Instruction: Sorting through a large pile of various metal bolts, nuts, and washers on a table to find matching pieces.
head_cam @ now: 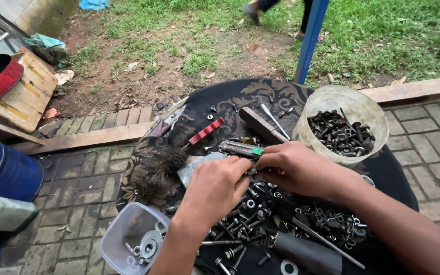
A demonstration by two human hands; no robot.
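My left hand [215,188] and my right hand [296,165] meet over a round table draped in a black patterned cloth [230,102]. Their fingertips pinch a small bolt [253,171] between them; most of it is hidden by the fingers. Just beyond the fingers lies a grey utility knife with a green tab [240,149]. Under both hands spreads a heap of loose bolts, nuts and washers [260,209].
A translucent bucket [370,109] of dark bolts stands at the right. A clear tub [128,239] holding washers sits front left. A worn brush with a red handle [207,130], a wooden block [260,125], a blue post [311,35] and a passer-by's feet [253,10] are nearby.
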